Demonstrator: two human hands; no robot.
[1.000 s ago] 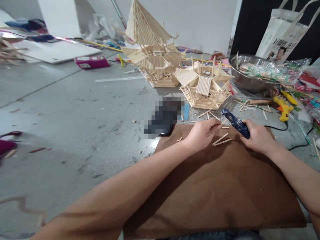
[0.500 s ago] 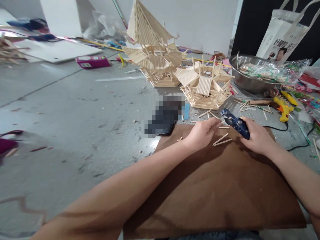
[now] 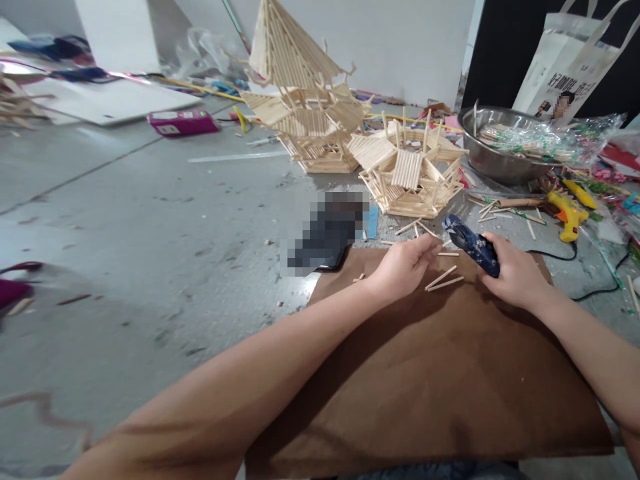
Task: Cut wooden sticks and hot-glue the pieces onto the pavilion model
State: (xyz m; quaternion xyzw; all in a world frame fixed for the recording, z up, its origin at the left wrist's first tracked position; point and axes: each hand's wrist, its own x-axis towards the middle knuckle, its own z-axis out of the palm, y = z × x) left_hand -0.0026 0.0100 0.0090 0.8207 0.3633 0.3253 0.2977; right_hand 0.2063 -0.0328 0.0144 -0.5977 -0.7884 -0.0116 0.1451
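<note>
A short wooden stick (image 3: 447, 245) pokes out of the fingertips of my left hand (image 3: 404, 268), which is closed in a pinch. My right hand (image 3: 517, 272) wraps round a scuffed dark blue hand tool (image 3: 473, 245) that looks like a cutter. Its far end points up and left, close to the pinched stick; whether the two touch I cannot tell. Below the fingers, loose cut sticks (image 3: 444, 285) lie on a brown sheet (image 3: 440, 380). Just beyond my hands stands a low stick-built model (image 3: 407, 170) with several sloped roof panels and upright posts.
A taller stick-built pagoda (image 3: 305, 100) stands behind. Left of my hands lies a dark, partly blurred phone (image 3: 330, 233). To the right are a yellow glue gun (image 3: 567, 215) with a black cord and a metal bowl (image 3: 493, 160) of bundled sticks. A purple box (image 3: 183, 123) rests on the grey floor.
The view has shifted very slightly. Both hands, the stick and the blue tool keep almost the same position.
</note>
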